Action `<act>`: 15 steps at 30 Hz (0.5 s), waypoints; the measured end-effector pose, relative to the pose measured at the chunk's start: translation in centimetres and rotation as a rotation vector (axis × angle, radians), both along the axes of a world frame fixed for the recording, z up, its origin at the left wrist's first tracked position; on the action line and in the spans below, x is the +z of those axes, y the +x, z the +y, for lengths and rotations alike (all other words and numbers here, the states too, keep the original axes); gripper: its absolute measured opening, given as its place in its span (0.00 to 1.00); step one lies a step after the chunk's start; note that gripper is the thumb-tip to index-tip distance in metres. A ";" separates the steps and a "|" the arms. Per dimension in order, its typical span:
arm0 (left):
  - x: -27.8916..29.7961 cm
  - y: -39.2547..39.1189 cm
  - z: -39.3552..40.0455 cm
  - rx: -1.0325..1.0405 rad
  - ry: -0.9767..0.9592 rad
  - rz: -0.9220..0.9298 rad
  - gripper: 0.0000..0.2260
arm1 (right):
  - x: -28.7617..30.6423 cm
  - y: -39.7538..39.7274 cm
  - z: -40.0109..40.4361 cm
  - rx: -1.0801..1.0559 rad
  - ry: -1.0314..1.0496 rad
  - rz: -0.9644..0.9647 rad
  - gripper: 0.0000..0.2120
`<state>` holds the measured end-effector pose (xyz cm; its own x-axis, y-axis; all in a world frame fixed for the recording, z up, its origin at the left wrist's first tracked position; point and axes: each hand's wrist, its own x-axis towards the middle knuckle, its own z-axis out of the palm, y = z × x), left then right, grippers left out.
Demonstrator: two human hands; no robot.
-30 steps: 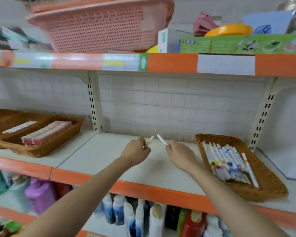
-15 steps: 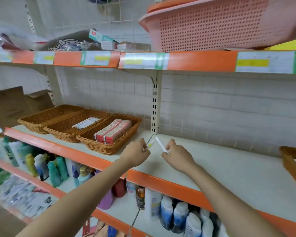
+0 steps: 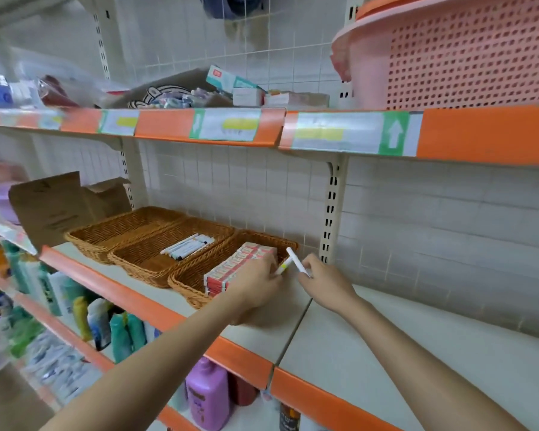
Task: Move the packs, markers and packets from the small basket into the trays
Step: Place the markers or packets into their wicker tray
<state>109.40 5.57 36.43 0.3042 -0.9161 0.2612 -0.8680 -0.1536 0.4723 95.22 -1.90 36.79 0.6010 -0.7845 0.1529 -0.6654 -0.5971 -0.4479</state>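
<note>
Here, head view: the left side of the shelf (image 3: 386, 353) is blurred, and my left hand (image 3: 257, 283) hides the near right corner of the right tray (image 3: 187, 276). That tray holds red-and-white packs (image 3: 231, 267). The middle tray (image 3: 143, 262) holds markers (image 3: 187, 246); the left tray (image 3: 119, 227) shows nothing inside. My left hand pinches a yellow-banded marker (image 3: 283, 266). My right hand (image 3: 325, 283) pinches a white marker (image 3: 296, 259), both just beside the right tray's far corner.
</note>
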 end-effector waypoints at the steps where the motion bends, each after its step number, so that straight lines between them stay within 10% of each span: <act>1: 0.1 0.7 -0.3 0.010 -0.004 0.003 0.05 | 0.2 0.8 -0.3 0.008 -0.008 -0.002 0.12; 15: 0.0 17.2 0.2 0.178 -0.032 -0.013 0.09 | -0.4 17.6 -0.5 0.043 -0.008 -0.029 0.13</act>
